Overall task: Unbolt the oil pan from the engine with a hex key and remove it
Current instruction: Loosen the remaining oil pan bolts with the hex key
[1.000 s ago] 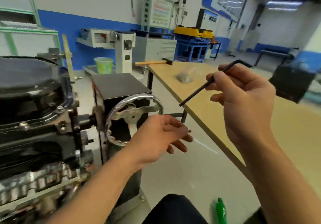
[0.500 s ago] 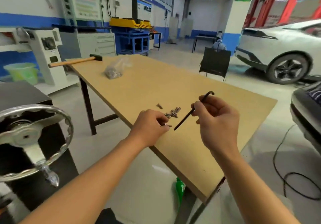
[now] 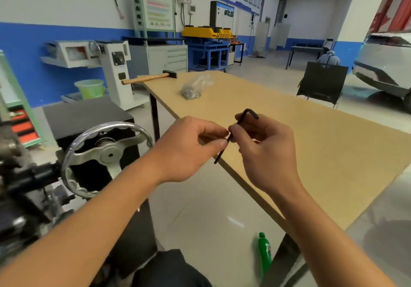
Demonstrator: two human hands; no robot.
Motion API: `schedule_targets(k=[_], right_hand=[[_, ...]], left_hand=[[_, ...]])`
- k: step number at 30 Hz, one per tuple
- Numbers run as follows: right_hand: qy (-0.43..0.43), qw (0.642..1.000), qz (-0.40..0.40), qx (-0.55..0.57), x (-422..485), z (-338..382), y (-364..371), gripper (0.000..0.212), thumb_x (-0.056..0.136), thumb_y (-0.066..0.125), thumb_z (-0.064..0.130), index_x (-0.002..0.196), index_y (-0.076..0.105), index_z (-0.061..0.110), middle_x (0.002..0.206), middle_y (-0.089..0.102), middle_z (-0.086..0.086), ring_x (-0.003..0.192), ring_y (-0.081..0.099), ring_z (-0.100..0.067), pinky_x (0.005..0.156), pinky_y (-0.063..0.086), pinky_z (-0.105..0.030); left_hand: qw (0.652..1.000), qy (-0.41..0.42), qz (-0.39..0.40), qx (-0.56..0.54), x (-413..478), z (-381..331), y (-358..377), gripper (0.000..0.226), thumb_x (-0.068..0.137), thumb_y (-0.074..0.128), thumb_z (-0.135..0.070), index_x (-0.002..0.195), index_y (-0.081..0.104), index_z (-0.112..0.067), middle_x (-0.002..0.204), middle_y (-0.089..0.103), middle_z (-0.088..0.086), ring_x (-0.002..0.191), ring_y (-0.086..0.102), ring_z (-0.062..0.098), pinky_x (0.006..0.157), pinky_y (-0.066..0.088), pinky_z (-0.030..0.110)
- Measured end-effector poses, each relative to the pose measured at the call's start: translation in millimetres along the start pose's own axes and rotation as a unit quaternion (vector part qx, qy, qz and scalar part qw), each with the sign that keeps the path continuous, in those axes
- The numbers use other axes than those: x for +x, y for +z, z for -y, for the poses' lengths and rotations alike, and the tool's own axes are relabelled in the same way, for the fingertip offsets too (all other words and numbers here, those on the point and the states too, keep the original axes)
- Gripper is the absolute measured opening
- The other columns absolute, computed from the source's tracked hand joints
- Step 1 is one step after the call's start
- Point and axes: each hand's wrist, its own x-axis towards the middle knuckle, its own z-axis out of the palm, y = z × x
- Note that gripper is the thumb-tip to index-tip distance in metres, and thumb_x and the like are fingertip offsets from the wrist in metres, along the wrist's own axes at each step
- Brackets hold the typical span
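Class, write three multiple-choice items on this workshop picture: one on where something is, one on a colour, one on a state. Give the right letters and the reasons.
1. Where does the hammer lie?
A. on the floor
B. at the far corner of the table
C. on the handwheel

2. What colour is the bottle on the floor?
A. green
B. red
C. white

3. How is the hex key held?
A. it lies loose on the table
B. in the right hand, the left hand pinching its shaft
C. it sits in a bolt

Answers: 1 B, its handle juts past the table's far edge. 2 A, the bottle is bright green. 3 B, fingers of both hands meet at the shaft, above the table edge.
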Motion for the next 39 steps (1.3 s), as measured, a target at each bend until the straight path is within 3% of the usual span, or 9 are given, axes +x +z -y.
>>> schedule_targets(k=[7, 10, 12, 15, 18, 20, 25, 32, 39], right_hand=[[-0.15, 0.961, 0.194, 0.128, -15.1, 99.8, 133.6, 0.01, 0.091, 0.069, 0.008, 0.097, 0.077, 0.009, 0.084, 0.075, 0.005, 0.08, 0.07, -0.005, 0.074, 0.055, -0.019], [-0.206, 0.929, 0.253, 0.177, -23.6, 138.1, 191.0, 0.011, 0.093, 0.069, 0.011, 0.095, 0.077, 0.005, 0.079, 0.072, 0.006, 0.073, 0.066, -0.004, 0.069, 0.052, -0.021], [-0.235, 0.907, 0.287, 0.198, -26.6, 155.9, 222.9, 0.012, 0.093, 0.069, 0.012, 0.09, 0.077, 0.003, 0.074, 0.071, 0.002, 0.068, 0.064, -0.007, 0.065, 0.051, -0.026], [-0.257, 0.882, 0.342, 0.198, -31.8, 165.2, 259.0, 0.019, 0.094, 0.068, 0.011, 0.084, 0.074, -0.004, 0.072, 0.069, -0.016, 0.069, 0.063, -0.029, 0.066, 0.05, -0.044], [-0.243, 0.868, 0.378, 0.212, -41.2, 164.5, 279.6, 0.021, 0.095, 0.065, 0.007, 0.079, 0.07, -0.005, 0.068, 0.063, -0.022, 0.067, 0.057, -0.035, 0.063, 0.046, -0.047], [-0.239, 0.863, 0.391, 0.213, -46.2, 164.0, 288.5, 0.021, 0.096, 0.064, 0.007, 0.077, 0.069, -0.003, 0.064, 0.06, -0.017, 0.063, 0.054, -0.03, 0.06, 0.046, -0.044], [-0.256, 0.86, 0.4, 0.189, -51.1, 161.3, 296.0, 0.021, 0.096, 0.064, 0.008, 0.079, 0.069, -0.003, 0.065, 0.061, -0.016, 0.063, 0.055, -0.026, 0.061, 0.046, -0.041], [-0.279, 0.874, 0.356, 0.175, -46.6, 159.7, 291.7, 0.019, 0.095, 0.066, 0.01, 0.084, 0.072, -0.005, 0.073, 0.068, -0.018, 0.069, 0.063, -0.029, 0.062, 0.048, -0.042], [-0.233, 0.883, 0.343, 0.222, -55.3, 151.7, 297.3, 0.018, 0.095, 0.066, 0.008, 0.086, 0.071, -0.007, 0.073, 0.068, -0.02, 0.068, 0.063, -0.032, 0.062, 0.049, -0.045]], left_hand=[[0.969, 0.016, -0.19, 0.155, -116.2, 6.0, -136.6, 0.02, 0.085, 0.076, -0.022, 0.088, 0.074, -0.042, 0.067, 0.067, -0.031, 0.058, 0.06, -0.013, 0.053, 0.041, 0.001], [0.946, -0.011, -0.27, 0.18, -170.1, 11.4, -182.2, 0.017, 0.084, 0.074, -0.036, 0.09, 0.073, -0.051, 0.076, 0.073, -0.025, 0.065, 0.07, 0.002, 0.059, 0.055, 0.019], [0.929, -0.031, -0.313, 0.195, -197.0, 19.9, -201.7, 0.021, 0.085, 0.075, -0.031, 0.084, 0.074, -0.051, 0.067, 0.072, -0.017, 0.053, 0.064, 0.01, 0.053, 0.052, 0.019], [0.919, -0.093, -0.329, 0.196, -223.2, 35.3, -218.7, 0.018, 0.085, 0.073, -0.023, 0.081, 0.075, -0.04, 0.05, 0.063, -0.012, 0.038, 0.051, 0.012, 0.042, 0.041, 0.016], [0.922, -0.138, -0.322, 0.164, -241.3, 51.7, -229.3, 0.015, 0.085, 0.074, -0.018, 0.086, 0.077, -0.032, 0.051, 0.065, -0.01, 0.039, 0.057, 0.011, 0.046, 0.041, 0.009], [0.924, -0.139, -0.323, 0.149, -249.3, 60.9, -231.2, 0.02, 0.086, 0.073, -0.018, 0.085, 0.077, -0.037, 0.054, 0.068, -0.003, 0.042, 0.06, 0.019, 0.048, 0.044, 0.01], [0.909, -0.117, -0.38, 0.127, -256.6, 73.0, -219.1, 0.025, 0.086, 0.073, -0.014, 0.092, 0.073, -0.038, 0.062, 0.069, -0.025, 0.043, 0.061, 0.005, 0.048, 0.046, 0.009], [0.901, -0.082, -0.417, 0.088, -244.2, 75.8, -210.8, 0.02, 0.088, 0.072, -0.012, 0.097, 0.074, -0.029, 0.059, 0.067, -0.026, 0.038, 0.057, 0.003, 0.044, 0.047, 0.012], [0.897, -0.05, -0.422, 0.119, -242.3, 77.4, -205.6, 0.026, 0.087, 0.072, -0.007, 0.099, 0.071, -0.029, 0.07, 0.066, -0.037, 0.055, 0.06, -0.017, 0.057, 0.043, -0.002]])
